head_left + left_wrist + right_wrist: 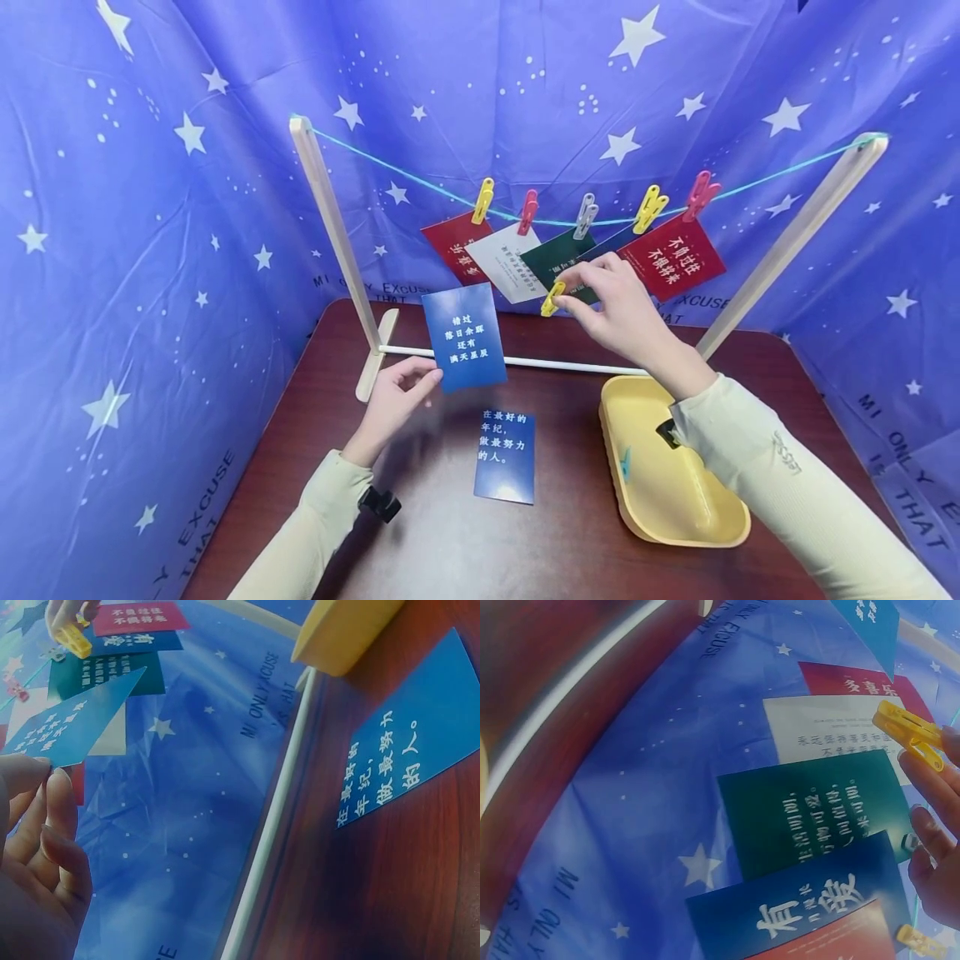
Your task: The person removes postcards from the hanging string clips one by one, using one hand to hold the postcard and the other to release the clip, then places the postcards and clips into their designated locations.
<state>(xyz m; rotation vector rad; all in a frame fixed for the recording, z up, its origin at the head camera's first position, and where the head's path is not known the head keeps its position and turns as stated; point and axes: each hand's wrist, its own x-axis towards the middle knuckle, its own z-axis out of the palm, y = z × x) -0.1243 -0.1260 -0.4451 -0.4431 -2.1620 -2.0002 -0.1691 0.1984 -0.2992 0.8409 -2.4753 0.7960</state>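
Note:
My left hand (401,400) pinches a blue card (467,337) by its lower left corner, holding it up above the table. In the left wrist view, thumb and fingers grip that blue card (82,724) at its edge. My right hand (618,304) pinches a yellow clothespin (553,298) in front of the hanging cards. In the right wrist view the clothespin (907,731) points away from the fingertips. Along the green string (405,173) hang a red card (457,242), a white card (506,262), a green card (555,254), a mostly covered blue card and another red card (675,254), each under a clothespin.
Wooden posts (333,233) hold the string at both ends, joined below by a white rod (570,364). Another blue card (505,458) lies on the table (420,517). At right stands a yellow tray (622,500) with a teal clothespin (626,465), partly beneath my right forearm. Starry curtains surround the table.

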